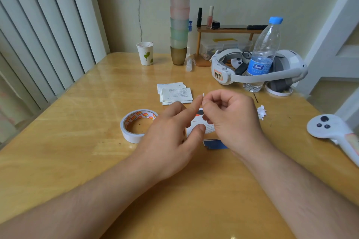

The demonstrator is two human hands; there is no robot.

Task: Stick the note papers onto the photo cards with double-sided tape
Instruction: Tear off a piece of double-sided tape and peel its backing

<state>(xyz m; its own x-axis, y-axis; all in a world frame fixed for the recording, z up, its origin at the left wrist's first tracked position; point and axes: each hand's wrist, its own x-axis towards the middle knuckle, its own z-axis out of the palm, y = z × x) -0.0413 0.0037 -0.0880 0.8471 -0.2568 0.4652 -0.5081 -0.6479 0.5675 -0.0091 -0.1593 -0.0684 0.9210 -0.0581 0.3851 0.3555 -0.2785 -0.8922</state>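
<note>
Head view: I see the wooden table (77, 151), a headset (223, 72) labelled "149", a water bottle (262, 52) nearly empty, the tape roll (136, 124). My left hand (171, 137) presses the photo card (208, 129) with its thumb; my right hand (231, 118) pinches a white scrap (203, 94). Note papers (175, 93) lie just beyond.

place: home room, we read it as a bedroom/living corner | cues: varnished wooden table (64, 153) by vertical blinds (38, 31) | small wooden shelf (223, 31) with nail polish (210, 17) | paper cup (145, 53), water bottle (264, 52), stacked plastic cups (179, 15)
</note>
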